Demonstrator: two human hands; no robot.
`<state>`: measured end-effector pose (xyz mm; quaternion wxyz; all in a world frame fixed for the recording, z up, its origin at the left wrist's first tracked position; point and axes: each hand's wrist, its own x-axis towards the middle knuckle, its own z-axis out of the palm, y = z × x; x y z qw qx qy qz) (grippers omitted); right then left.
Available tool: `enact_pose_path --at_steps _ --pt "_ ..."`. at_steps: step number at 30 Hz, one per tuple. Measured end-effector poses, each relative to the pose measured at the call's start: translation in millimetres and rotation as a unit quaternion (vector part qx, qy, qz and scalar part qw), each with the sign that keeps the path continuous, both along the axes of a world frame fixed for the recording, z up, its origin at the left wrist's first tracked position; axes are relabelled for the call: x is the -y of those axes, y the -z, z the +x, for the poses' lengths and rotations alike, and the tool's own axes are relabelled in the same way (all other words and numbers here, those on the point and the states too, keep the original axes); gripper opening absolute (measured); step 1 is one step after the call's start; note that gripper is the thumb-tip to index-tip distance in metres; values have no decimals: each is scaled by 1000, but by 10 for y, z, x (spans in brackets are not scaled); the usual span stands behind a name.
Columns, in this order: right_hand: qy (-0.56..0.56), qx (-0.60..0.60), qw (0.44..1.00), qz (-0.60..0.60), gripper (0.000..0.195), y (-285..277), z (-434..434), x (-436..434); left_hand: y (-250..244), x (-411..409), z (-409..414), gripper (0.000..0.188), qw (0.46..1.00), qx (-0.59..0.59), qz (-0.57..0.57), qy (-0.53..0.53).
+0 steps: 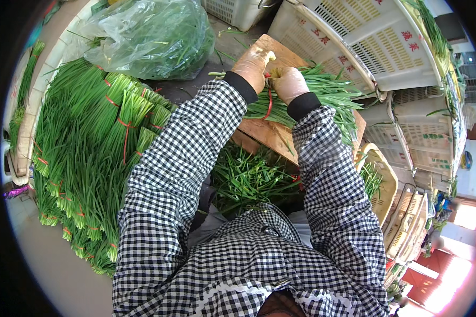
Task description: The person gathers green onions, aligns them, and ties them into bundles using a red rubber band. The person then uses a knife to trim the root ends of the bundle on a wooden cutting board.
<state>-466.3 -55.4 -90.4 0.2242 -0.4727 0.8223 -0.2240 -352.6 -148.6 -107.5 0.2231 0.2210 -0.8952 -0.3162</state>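
My left hand (250,67), in a pale thin glove, is at the left end of a bundle of long green leafy vegetables, probably garlic chives (321,85), on a wooden board (275,138). My right hand (288,82), gloved too, is bent over the same bundle, its fingers on a red tie (267,75) near the stem ends. A second red band (269,104) circles the leaves just below. The fingertips of my left hand are close to the tie; what they grip cannot be made out.
Many tied green bundles (99,146) are piled at the left, below a clear plastic bag of greens (154,43). Stacked white plastic crates (396,51) stand at the upper right, a yellowish basket (384,184) at the right. Loose leaves (250,178) lie below the board.
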Motion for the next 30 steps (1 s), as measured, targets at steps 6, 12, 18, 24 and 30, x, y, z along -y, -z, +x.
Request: enact_pose_path --at_steps 6,12,18,24,30 --pt "13 -36 997 -60 14 17 74 -79 58 27 -11 38 996 -26 85 -20" --pt "54 -116 973 -193 12 32 333 -194 -80 57 17 26 972 26 235 -6" --pt "89 -57 969 -221 13 57 309 -253 -138 -26 0 25 984 15 175 -34" --pt "141 85 940 -299 30 104 316 -222 -212 -198 -20 25 943 21 -324 -69" --pt "89 84 958 -260 17 55 290 -286 -259 -118 69 29 958 -57 -276 -58"
